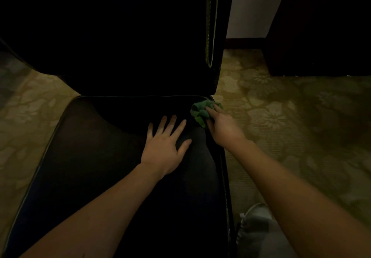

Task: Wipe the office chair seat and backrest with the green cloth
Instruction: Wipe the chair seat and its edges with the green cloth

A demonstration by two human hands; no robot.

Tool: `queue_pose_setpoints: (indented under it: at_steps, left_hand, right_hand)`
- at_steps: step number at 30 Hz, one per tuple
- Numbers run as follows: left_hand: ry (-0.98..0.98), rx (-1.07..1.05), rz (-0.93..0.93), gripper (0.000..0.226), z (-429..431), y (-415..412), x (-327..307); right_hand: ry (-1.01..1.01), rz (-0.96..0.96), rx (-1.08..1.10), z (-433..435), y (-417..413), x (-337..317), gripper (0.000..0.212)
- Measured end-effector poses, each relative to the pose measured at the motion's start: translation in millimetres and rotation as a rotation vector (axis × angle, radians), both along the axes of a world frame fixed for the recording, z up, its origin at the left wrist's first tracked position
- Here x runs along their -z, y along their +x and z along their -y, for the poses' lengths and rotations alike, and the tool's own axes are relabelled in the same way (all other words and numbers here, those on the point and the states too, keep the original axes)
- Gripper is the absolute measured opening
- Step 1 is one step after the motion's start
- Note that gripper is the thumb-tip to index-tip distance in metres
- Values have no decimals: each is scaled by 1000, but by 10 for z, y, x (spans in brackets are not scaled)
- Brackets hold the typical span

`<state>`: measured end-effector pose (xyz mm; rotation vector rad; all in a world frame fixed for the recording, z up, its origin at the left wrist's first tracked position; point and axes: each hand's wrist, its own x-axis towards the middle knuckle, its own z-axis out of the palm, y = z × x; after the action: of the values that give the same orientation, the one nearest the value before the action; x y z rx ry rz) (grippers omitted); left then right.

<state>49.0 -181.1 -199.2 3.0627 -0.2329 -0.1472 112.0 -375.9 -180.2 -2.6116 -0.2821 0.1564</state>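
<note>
A black office chair fills the view, its seat [96, 157] below and its dark backrest [120, 36] upright behind. A crumpled green cloth [200, 110] lies at the seat's back right corner, where seat and backrest meet. My right hand [222, 125] grips the cloth there, fingers curled into its folds. My left hand [164, 143] rests flat on the seat just left of it, fingers spread and straight.
Patterned beige carpet [281, 117] surrounds the chair. A dark piece of furniture [321, 26] stands at the back right beside a pale wall [253, 6]. A grey shoe [255, 227] shows on the floor by the seat's right edge.
</note>
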Motion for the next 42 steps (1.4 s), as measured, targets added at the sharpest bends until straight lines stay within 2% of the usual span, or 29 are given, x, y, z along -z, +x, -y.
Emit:
queue_pose_setpoints:
  at_steps: [4, 9, 16, 24, 32, 38, 42]
  left_hand:
    - [19, -18, -21, 68, 11, 44, -12]
    - [30, -11, -18, 67, 31, 28, -27]
    - [57, 8, 0, 73, 22, 2, -41]
    - [53, -10, 14, 69, 37, 31, -3]
    - [47, 1, 30, 74, 17, 16, -9]
    - [66, 9, 16, 76, 29, 30, 16]
    - [63, 24, 5, 78, 29, -4, -26]
  right_hand:
    - [69, -5, 17, -15, 24, -20, 45]
    - [17, -1, 15, 74, -208, -5, 46]
    - [68, -28, 30, 0, 160, 11, 42]
    - [55, 30, -12, 96, -122, 79, 43]
    - [69, -18, 56, -11, 143, 143, 47]
    - [55, 14, 63, 17, -211, 110, 48]
    - [77, 2, 144, -55, -368, 139, 50]
